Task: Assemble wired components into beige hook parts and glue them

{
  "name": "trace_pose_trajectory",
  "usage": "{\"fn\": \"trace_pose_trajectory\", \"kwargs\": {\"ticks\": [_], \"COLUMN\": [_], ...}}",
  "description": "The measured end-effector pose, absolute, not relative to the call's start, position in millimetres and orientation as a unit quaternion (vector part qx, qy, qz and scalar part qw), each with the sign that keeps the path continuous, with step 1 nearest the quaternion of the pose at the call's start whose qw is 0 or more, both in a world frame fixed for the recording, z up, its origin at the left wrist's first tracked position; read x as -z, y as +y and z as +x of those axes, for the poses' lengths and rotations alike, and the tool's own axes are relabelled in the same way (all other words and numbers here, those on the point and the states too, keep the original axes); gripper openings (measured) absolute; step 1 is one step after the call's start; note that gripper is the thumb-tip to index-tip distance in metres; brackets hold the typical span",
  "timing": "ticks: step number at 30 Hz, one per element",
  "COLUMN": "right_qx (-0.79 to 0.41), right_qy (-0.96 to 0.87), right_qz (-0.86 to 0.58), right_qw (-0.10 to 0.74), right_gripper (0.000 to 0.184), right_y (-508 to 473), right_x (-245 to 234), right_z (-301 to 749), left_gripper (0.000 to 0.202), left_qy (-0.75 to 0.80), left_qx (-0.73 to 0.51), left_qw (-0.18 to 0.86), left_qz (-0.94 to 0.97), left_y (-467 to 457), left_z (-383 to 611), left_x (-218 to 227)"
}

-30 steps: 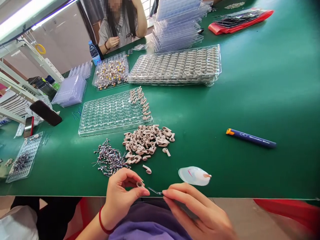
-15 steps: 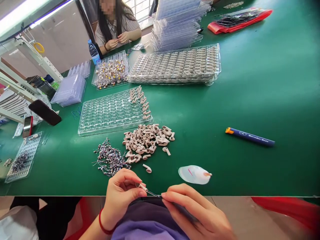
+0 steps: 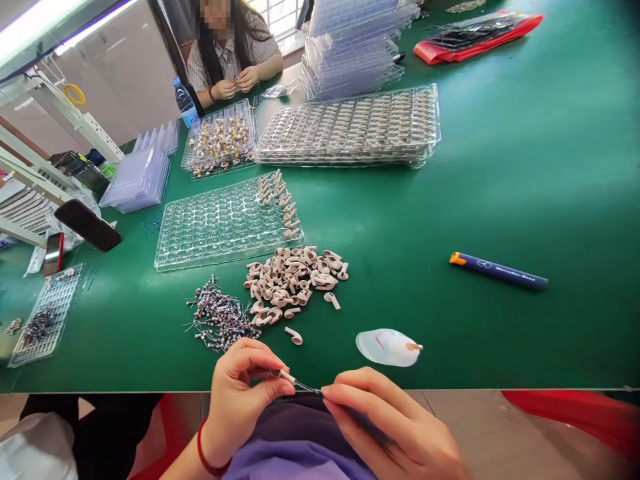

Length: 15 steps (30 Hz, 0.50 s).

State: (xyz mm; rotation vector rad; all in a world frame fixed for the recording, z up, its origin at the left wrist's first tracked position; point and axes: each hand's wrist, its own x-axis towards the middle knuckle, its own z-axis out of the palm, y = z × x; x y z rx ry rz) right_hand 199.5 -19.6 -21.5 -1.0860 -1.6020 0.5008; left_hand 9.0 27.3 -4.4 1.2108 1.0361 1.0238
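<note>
My left hand (image 3: 240,393) pinches a small beige plastic piece (image 3: 286,377) at the table's near edge. My right hand (image 3: 395,433) is closed on thin metal tweezers (image 3: 306,386), whose tips touch that piece. Just beyond the hands lie a pile of beige plastic pieces (image 3: 295,277) and a heap of small wired components (image 3: 220,317). A clear blister tray (image 3: 220,223) behind the piles holds a column of beige pieces at its right end.
A shallow clear dish (image 3: 387,348) sits right of my hands, a blue utility knife (image 3: 497,270) farther right. Filled trays (image 3: 350,127), a stack of clear trays (image 3: 350,47), a phone (image 3: 87,225) and a water bottle (image 3: 184,103) stand farther back. A person (image 3: 230,47) works across the green table (image 3: 500,167).
The beige piece turned in my left fingers from ring-on to side-on, and the tweezers' tips closed up to it. The person across lowered a hand and brought both hands together.
</note>
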Motion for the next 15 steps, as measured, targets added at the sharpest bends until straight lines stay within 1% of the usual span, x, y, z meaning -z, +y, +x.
{"fn": "trace_pose_trajectory", "kwargs": {"ticks": [11, 15], "right_qx": [-0.204, -0.211], "right_qy": [-0.683, -0.676], "right_qz": [-0.451, -0.458], "right_qw": [0.538, 0.537], "right_gripper": [0.021, 0.019], "right_y": [-20.2, -20.1], "right_x": [20.8, 22.3], "right_z": [197.4, 196.2], "left_gripper": [0.02, 0.019], "left_qy": [0.423, 0.413], "left_qx": [-0.421, -0.416], "left_qw": [0.402, 0.388], "left_qz": [0.694, 0.711], "left_y": [23.1, 22.5], "left_z": [13.3, 15.0], "left_x": [-0.4, -1.1]}}
